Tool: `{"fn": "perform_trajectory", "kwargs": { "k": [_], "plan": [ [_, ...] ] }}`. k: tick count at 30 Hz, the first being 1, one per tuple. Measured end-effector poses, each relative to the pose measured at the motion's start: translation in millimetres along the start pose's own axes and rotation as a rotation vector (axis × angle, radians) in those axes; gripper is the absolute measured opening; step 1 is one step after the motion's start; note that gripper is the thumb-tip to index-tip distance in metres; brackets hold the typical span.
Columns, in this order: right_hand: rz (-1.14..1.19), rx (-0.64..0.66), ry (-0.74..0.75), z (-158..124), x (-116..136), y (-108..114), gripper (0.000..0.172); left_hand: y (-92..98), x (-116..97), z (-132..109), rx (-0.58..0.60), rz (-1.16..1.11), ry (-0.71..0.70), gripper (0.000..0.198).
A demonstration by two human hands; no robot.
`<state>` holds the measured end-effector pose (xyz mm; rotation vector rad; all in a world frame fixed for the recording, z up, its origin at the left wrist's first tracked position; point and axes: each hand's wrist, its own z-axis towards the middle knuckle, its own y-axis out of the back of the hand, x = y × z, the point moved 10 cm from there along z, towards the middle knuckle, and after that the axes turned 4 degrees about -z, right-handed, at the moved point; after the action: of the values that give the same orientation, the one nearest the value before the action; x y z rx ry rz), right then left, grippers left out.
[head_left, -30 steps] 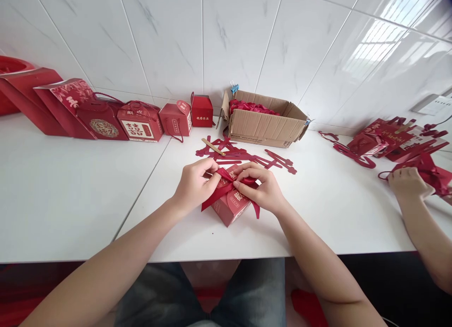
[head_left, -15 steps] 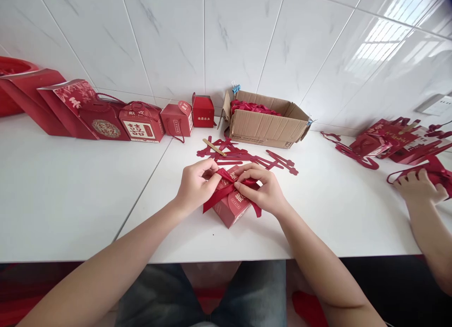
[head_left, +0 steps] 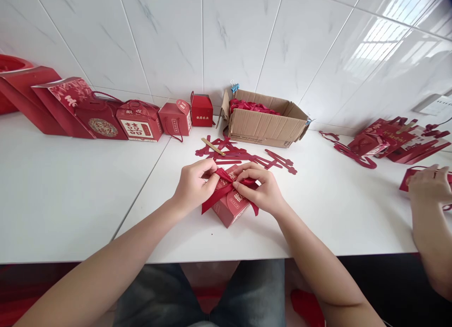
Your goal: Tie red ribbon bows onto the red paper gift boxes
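A small red gift box (head_left: 229, 213) with printed characters sits on the white table in front of me, turned cornerwise. Dark red ribbon (head_left: 216, 198) crosses its top, and its loose ends hang over the sides. My left hand (head_left: 197, 183) pinches a loop of that ribbon at the box's upper left. Thumb and fingers of my right hand (head_left: 259, 185) are closed on the ribbon near the crossing at the middle. Just behind the box lie several flat dark red strips (head_left: 235, 153) with flower-shaped ends, and one gold strip (head_left: 213, 146).
A cardboard box (head_left: 266, 128) holding red ribbon stands against the tiled wall. Several red gift boxes (head_left: 139, 124) line the back left. At the right, another person's hand (head_left: 429, 183) is on a red box, near more red boxes (head_left: 374, 141) and strips.
My hands stay nearly still on the ribbon; its right end hangs slightly shorter. At the right, the other person's hand and the red box under it have shifted.
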<state>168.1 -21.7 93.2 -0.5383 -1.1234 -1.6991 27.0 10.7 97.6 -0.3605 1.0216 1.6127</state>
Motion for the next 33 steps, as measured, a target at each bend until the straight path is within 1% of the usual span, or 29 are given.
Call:
{"fn": "perform_trajectory", "kwargs": {
  "k": [3, 5, 6, 7, 8, 10, 11, 13, 16, 17, 19, 21, 23, 24, 26, 27, 29, 31, 32, 33],
  "plan": [
    [0.037, -0.009, -0.056, 1, -6, 5, 0.008, 1.5, 0, -1, -0.043, -0.034, 0.014, 0.015],
    [0.107, 0.036, -0.105, 4, -16, 10, 0.019, 1.1, 2, -2, -0.055, -0.083, 0.040, 0.014],
    [0.171, 0.093, -0.122, 6, -22, 12, 0.029, 0.2, 3, -2, -0.052, -0.109, 0.060, 0.014],
    [0.268, 0.194, -0.133, 7, -28, 10, 0.042, -0.9, 5, -2, -0.046, -0.137, 0.085, 0.013],
    [0.361, 0.306, -0.109, 6, -31, 9, 0.057, -2.4, 8, -2, -0.037, -0.168, 0.115, 0.012],
    [0.451, 0.507, -0.069, 2, -38, 7, 0.089, -7.7, 14, -3, -0.002, -0.248, 0.189, 0.009],
    [0.477, 0.570, -0.055, 0, -43, 7, 0.101, -11.7, 18, -3, 0.025, -0.298, 0.227, 0.009],
    [0.506, 0.668, -0.050, -6, -52, 2, 0.116, -20.4, 24, -5, 0.082, -0.401, 0.302, 0.009],
    [0.505, 0.818, -0.114, -20, -59, -21, 0.125, -29.2, 32, -7, 0.144, -0.500, 0.381, 0.011],
    [0.500, 0.836, -0.147, -23, -60, -27, 0.125, -31.4, 33, -7, 0.172, -0.524, 0.382, 0.012],
    [0.487, 0.811, -0.201, -22, -62, -33, 0.120, -35.5, 31, -6, 0.244, -0.574, 0.342, 0.014],
    [0.477, 0.744, -0.212, -17, -62, -29, 0.111, -35.6, 31, -2, 0.275, -0.637, 0.285, 0.023],
    [0.462, 0.664, -0.199, -10, -64, -16, 0.101, -30.2, 38, 2, 0.220, -0.676, 0.262, 0.034],
    [0.455, 0.608, -0.189, -5, -66, -6, 0.095, -27.5, 43, 3, 0.178, -0.677, 0.268, 0.038],
    [0.446, 0.434, -0.187, 5, -77, 22, 0.082, -25.1, 53, 4, 0.114, -0.640, 0.302, 0.041],
    [0.445, 0.316, -0.198, 10, -86, 40, 0.075, -26.1, 57, 3, 0.103, -0.610, 0.323, 0.043],
    [0.414, 0.003, -0.246, 14, -111, 83, 0.065, -30.3, 62, 0, 0.107, -0.554, 0.361, 0.047],
    [0.271, -0.407, -0.299, 4, -136, 135, 0.064, -35.0, 63, -3, 0.125, -0.511, 0.378, 0.048],
    [0.157, -0.622, -0.312, -8, -144, 160, 0.067, -37.0, 63, -4, 0.135, -0.494, 0.379, 0.048],
    [0.050, -0.808, -0.311, -21, -147, 180, 0.072, -38.4, 63, -5, 0.145, -0.477, 0.378, 0.046]
  ]
}}
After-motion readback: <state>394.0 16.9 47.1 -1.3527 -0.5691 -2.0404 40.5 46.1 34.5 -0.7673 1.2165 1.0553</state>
